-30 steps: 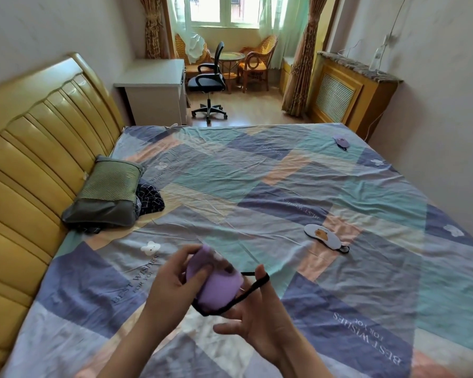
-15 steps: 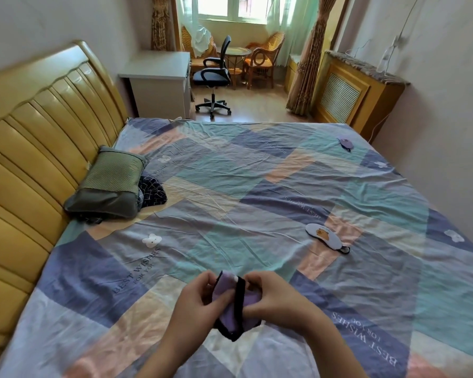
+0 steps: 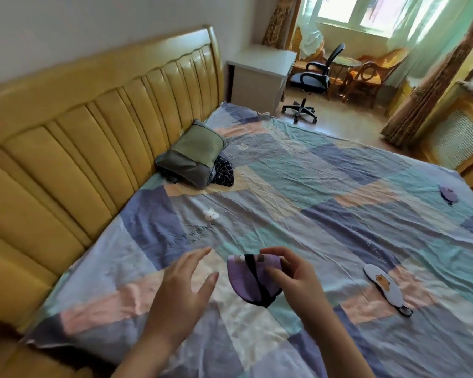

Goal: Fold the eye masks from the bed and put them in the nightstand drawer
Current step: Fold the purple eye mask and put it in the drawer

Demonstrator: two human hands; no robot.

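A folded purple eye mask with its black strap wrapped round it hangs just above the patchwork bedcover, pinched by my right hand. My left hand is beside it on the left, fingers spread, holding nothing. A white eye mask with an orange animal print lies flat on the bed to the right. A second purple eye mask lies near the bed's far right edge. The nightstand drawer is not in view.
A yellow padded headboard runs along the left. A green-grey pillow and dark checked cloth lie by it. Beyond the bed stand a white desk, a black office chair, wicker chairs and a radiator cover.
The view has swung left towards the headboard. My left hand let go of the folded mask and opened; my right hand alone now holds it, strap wrapped round.
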